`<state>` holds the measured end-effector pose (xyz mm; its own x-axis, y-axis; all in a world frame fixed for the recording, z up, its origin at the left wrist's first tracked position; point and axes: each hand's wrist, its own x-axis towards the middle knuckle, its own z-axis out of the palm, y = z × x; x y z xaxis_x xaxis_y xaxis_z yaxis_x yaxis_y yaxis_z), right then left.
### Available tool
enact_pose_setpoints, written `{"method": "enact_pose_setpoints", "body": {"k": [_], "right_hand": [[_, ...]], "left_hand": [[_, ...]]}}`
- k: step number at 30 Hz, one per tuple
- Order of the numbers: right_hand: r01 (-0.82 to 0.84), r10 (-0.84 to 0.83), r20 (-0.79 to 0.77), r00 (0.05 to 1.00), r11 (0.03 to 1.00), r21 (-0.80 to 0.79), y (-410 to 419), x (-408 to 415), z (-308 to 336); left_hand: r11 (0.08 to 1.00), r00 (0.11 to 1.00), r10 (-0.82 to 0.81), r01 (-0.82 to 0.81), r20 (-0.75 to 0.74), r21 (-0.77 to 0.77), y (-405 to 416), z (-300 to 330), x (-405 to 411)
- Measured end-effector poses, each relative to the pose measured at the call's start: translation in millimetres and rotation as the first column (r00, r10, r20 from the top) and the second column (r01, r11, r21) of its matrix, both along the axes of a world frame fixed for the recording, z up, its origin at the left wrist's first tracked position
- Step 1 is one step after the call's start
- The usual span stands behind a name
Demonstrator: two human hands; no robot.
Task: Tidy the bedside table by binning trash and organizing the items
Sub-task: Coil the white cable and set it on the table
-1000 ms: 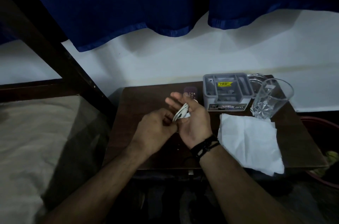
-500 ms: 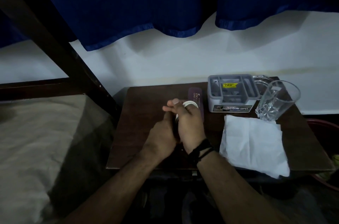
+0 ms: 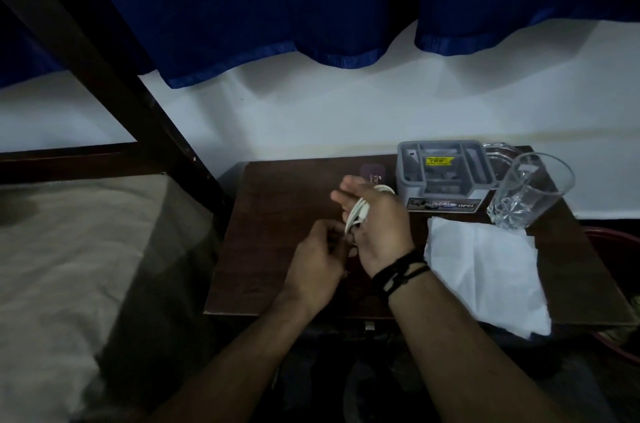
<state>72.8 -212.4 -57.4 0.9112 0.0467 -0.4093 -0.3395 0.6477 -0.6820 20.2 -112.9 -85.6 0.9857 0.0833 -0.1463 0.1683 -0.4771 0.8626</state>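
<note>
I see my right hand (image 3: 377,225) wrapped in a half-coiled white cable (image 3: 358,211) above the bedside table (image 3: 277,232), left hand (image 3: 318,256) pinching its end; tissue (image 3: 485,270) not yet binned, grey organizer (image 3: 446,176) unfilled

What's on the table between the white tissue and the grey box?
Nothing. In the head view a bare strip of dark table separates the white tissue from the grey box; the glass stands to the right.
</note>
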Motion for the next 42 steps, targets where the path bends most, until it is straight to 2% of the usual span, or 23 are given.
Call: {"method": "enact_pose_setpoints", "body": {"k": [3,8,11,19,26,27,29,31,33,35,38,42], "right_hand": [[-0.009,0.017,-0.050,0.999,0.989,0.147,-8,1,-2],[-0.012,0.019,-0.027,0.999,0.976,0.218,-7,0,-1],[-0.007,0.007,-0.002,1.000,0.983,0.185,-3,-1,-1],[-0.074,0.075,-0.011,0.997,0.996,0.054,0,-2,4],[-0.164,0.180,-0.207,0.962,0.982,0.092,-15,8,-8],[-0.163,0.184,-0.214,0.959,0.980,0.112,-15,9,-12],[-0.128,0.168,-0.227,0.959,0.975,0.182,-14,9,-16],[-0.094,0.142,-0.224,0.964,0.973,0.211,-14,9,-16],[-0.068,0.120,-0.233,0.965,0.973,0.219,-15,11,-18],[-0.068,0.130,-0.249,0.960,0.967,0.246,-15,10,-20],[-0.057,0.129,-0.258,0.958,0.961,0.271,-10,9,-24],[-0.040,0.125,-0.259,0.958,0.950,0.309,-9,9,-25]], "left_hand": [[0.996,0.999,0.054,-0.053,0.007,-0.074,1,-8,-2],[0.979,0.987,0.148,-0.136,0.071,-0.152,-1,-8,2],[0.963,0.979,0.195,-0.179,0.060,-0.202,-5,-2,4],[0.965,0.986,0.149,-0.129,0.073,-0.228,9,-3,8],[0.995,0.993,-0.074,0.068,0.088,0.071,21,1,4],[0.988,0.988,-0.097,0.082,0.117,0.127,21,3,5],[0.958,0.953,-0.137,0.058,0.271,0.280,21,8,9],[0.906,0.890,-0.228,0.047,0.394,0.420,18,15,10],[0.838,0.836,-0.351,0.079,0.421,0.540,17,20,13],[0.735,0.801,-0.457,0.097,0.385,0.671,16,22,16],[0.564,0.780,-0.579,0.171,0.238,0.808,13,23,23],[0.529,0.746,-0.624,0.186,0.231,0.828,17,22,31]]}}
